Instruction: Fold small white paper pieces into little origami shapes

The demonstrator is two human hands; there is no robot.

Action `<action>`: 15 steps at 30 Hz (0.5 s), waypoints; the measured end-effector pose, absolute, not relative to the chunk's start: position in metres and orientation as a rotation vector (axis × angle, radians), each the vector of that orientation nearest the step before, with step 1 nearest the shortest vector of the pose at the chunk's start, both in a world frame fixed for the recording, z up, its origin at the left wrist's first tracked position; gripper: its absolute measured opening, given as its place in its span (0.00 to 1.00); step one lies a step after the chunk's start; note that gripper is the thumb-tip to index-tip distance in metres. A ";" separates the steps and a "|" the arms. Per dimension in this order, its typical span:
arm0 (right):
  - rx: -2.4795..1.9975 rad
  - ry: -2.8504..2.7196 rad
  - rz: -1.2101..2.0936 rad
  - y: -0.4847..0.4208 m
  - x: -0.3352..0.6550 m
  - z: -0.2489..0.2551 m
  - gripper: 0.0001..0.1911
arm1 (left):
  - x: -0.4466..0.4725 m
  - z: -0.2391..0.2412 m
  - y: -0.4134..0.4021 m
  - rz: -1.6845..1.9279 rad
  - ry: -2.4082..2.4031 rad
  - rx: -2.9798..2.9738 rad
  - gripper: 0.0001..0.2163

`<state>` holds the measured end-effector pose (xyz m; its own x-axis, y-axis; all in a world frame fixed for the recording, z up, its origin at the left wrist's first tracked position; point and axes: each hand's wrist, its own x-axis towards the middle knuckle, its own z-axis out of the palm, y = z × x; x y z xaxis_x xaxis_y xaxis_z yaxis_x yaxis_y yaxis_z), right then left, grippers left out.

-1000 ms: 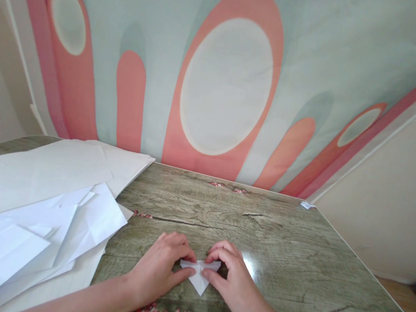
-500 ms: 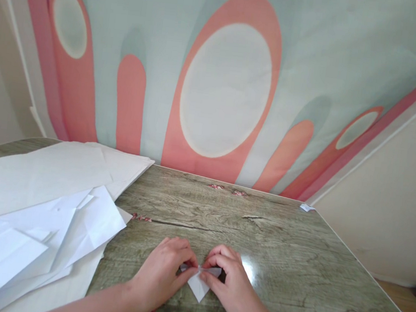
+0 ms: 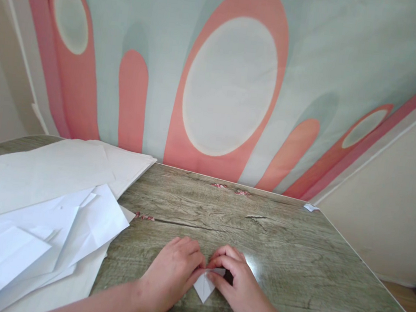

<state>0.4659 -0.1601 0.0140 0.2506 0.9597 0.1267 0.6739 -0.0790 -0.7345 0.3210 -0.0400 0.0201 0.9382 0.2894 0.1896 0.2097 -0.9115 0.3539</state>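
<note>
A small folded piece of white paper [image 3: 204, 287] lies on the wood-patterned table [image 3: 287, 255] near its front edge, its point facing me. My left hand [image 3: 172, 274] pinches the paper's upper left part with curled fingers. Close beside it, my right hand [image 3: 240, 287] pinches the upper right part, fingertips almost touching the left hand's. Most of the paper's top is hidden under the fingers.
A loose pile of large white paper sheets [image 3: 36, 211] covers the table's left side. A tiny white paper scrap [image 3: 311, 207] sits at the far right corner. A wall hanging with pink ovals [image 3: 231, 83] rises behind the table. The table's right edge drops to the floor.
Both hands have drawn closer together over the paper, folding its side flaps inward, so less of the white paper shows. The view shifted slightly.
</note>
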 end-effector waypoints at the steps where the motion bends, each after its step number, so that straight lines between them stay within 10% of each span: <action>1: -1.813 -1.507 0.518 -0.161 0.467 0.014 0.04 | 0.320 0.020 -0.041 0.350 0.329 2.817 0.04; 15: -1.670 -2.094 -0.235 -0.171 0.472 0.001 0.10 | 0.311 0.021 -0.060 0.314 0.081 3.292 0.03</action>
<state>0.4718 -0.1710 0.0009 -0.1663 0.8806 0.4438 0.9570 0.2526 -0.1426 0.3109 -0.0599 0.0208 0.9809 0.0326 0.1917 0.0640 -0.9850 -0.1604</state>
